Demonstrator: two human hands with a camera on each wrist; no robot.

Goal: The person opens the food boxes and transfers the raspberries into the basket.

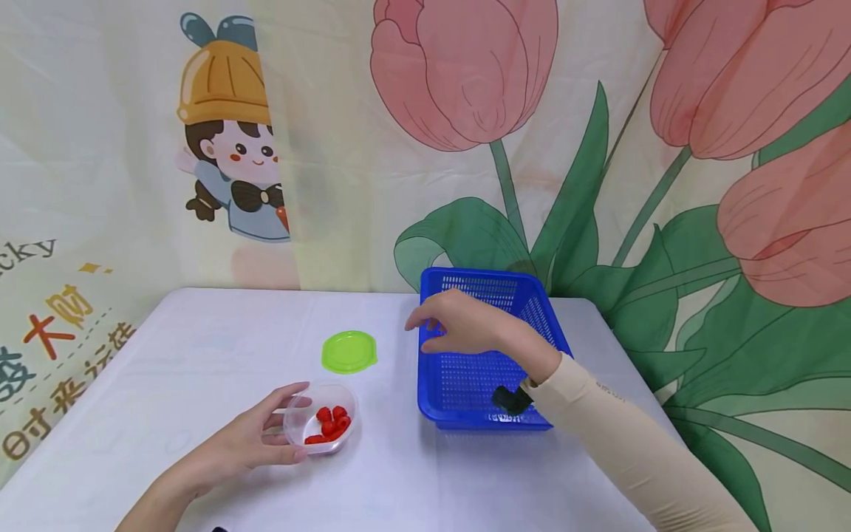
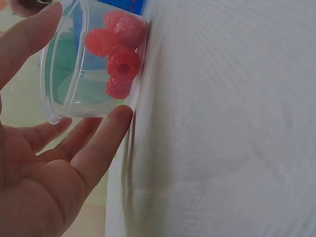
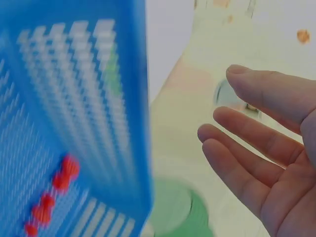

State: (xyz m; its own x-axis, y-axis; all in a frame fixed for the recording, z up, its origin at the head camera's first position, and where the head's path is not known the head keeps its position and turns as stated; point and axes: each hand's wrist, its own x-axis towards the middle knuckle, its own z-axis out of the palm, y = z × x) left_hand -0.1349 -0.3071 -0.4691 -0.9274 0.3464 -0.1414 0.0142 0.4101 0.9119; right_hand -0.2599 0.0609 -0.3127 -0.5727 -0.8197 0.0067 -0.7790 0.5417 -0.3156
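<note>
A clear plastic tub (image 1: 304, 425) stands on the table with several red raspberries (image 1: 329, 428) inside. My left hand (image 1: 255, 437) holds it from the left, its thumb at the near side and its fingers round the far side. In the left wrist view, the thumb lies by the tub's rim and a fingertip touches its lower wall. My right hand (image 1: 465, 323) hovers over the left part of a blue basket (image 1: 428, 388); its fingers are loosely bent with nothing between them. Several raspberries (image 3: 62, 178) lie in the basket in the right wrist view.
A bright green lid (image 1: 349, 352) lies flat behind the tub, left of the basket. The table has a white cloth (image 1: 226, 332). Behind it hangs a curtain (image 1: 332, 185) printed with tulips and a cartoon figure.
</note>
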